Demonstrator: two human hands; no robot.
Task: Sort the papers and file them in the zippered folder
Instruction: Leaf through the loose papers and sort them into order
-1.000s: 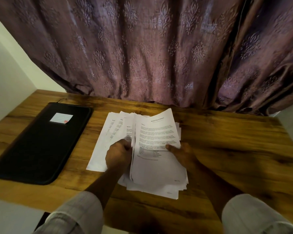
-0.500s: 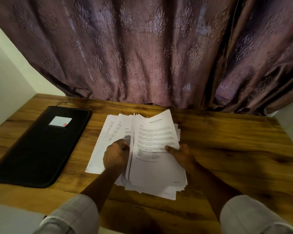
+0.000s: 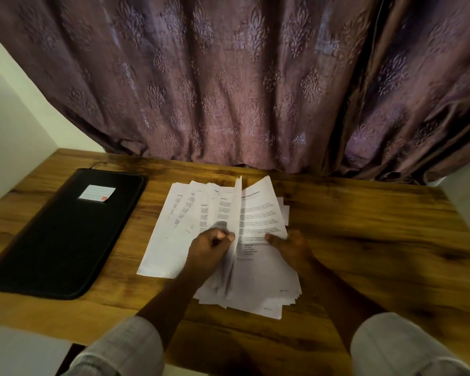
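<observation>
A loose stack of printed white papers (image 3: pixel 258 280) lies in the middle of the wooden table (image 3: pixel 377 240). Several sheets (image 3: pixel 171 229) are fanned out to its left. My left hand (image 3: pixel 210 246) pinches one sheet (image 3: pixel 235 213) by its edge and holds it lifted on end. My right hand (image 3: pixel 289 246) holds the right side of the stack, thumb on the top page. The black zippered folder (image 3: pixel 57 234) lies shut at the left of the table, with a white label (image 3: pixel 96 193) on its cover.
A purple patterned curtain (image 3: pixel 242 85) hangs along the table's far edge. White walls (image 3: pixel 8 126) stand at the left and far right. Bare wood stretches to the right of the papers.
My left hand has lifted one sheet from the stack so that it stands on edge. The right hand has stayed on the stack.
</observation>
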